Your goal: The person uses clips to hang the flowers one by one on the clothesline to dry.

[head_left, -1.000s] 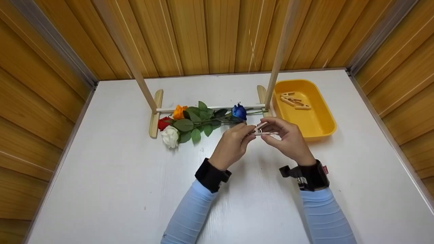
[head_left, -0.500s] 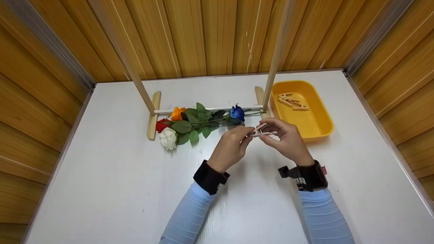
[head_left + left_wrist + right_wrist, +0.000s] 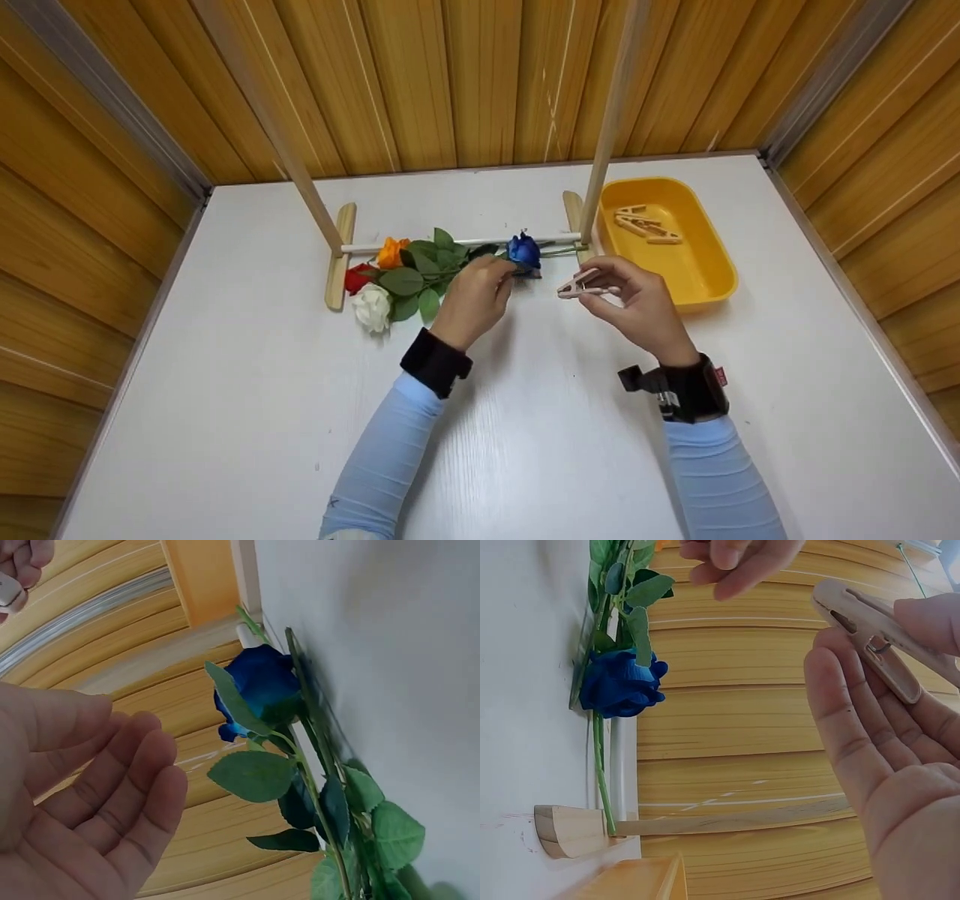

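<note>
Left hand (image 3: 474,300): fingers and thumb gently bent, nothing held; placed above the leaves of the flowers, near the dark-blue artificial rose (image 3: 523,253) yet apart from it in the left wrist view. Right hand (image 3: 634,300): thumb and fingers pinch a pale wooden spring clothespin (image 3: 576,286), its nose pointing toward the left hand, its legs spread toward the palm. Clothespin is in the air over the white tabletop (image 3: 555,442), left of the yellow rectangular plastic tray (image 3: 709,281).

Blue rose lies with its bloom to the right. Orange rose (image 3: 392,253), red rose (image 3: 358,278) and white rose (image 3: 373,307) lie with blooms grouped at left, green leaves (image 3: 401,281) spreading between. Behind the flowers, a white rod (image 3: 559,238) runs low between two light-wood uprights, left (image 3: 301,174) and right (image 3: 606,150). More wooden clothespins (image 3: 646,226) lie in the tray. Forearms: light-blue sleeves (image 3: 379,457), black straps (image 3: 436,363) at the wrists. Wood-grain panelling (image 3: 450,82) stands behind the tabletop.
</note>
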The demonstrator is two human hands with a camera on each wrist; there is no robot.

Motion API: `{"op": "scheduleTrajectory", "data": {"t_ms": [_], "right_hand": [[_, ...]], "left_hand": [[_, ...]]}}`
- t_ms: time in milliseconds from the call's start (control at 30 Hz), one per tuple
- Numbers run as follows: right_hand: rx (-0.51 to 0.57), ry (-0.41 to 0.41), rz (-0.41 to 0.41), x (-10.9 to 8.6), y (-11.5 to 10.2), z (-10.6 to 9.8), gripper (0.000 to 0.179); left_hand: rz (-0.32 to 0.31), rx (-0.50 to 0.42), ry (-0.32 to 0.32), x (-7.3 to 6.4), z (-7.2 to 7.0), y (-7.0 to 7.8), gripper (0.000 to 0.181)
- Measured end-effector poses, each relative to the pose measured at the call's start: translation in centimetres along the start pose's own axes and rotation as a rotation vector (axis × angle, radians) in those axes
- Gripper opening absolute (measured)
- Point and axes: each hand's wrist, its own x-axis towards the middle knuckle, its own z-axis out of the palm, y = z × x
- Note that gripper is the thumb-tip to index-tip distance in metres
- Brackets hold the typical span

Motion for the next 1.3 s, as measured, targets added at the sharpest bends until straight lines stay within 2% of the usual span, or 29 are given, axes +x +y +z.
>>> {"op": "scheduleTrajectory", "data": {"t_ms": [167,400,567,867,1100,1300], "right_hand": [[-0.002,0.006,-0.005,0.0,-0.1,-0.1,0.037],[-0.001,0.005,-0.015,0.0,-0.1,-0.3,0.037],[0.002,0.005,-0.029,0.0,-0.2,-0.3,0.037],[0.006,0.012,-0.007,-0.1,-0.2,-0.3,0.036],[-0.004,0.02,0.001,-0.1,-0.1,-0.2,0.036],[-0.013,0.013,-0.007,0.0,0.0,-0.3,0.036]], "left_hand": [[-0.021,0.05,-0.021,0.5,0.2,-1.4,0.016],[-0.046,0.195,-0.033,1.0,1.0,-3.0,0.015],[-0.058,0.293,-0.054,1.4,1.6,-3.8,0.017],[-0.121,0.456,-0.106,2.1,2.3,-4.9,0.016],[-0.128,0.504,-0.128,2.6,2.9,-5.6,0.016],[-0.118,0.439,-0.116,3.0,2.8,-5.7,0.019]]}}
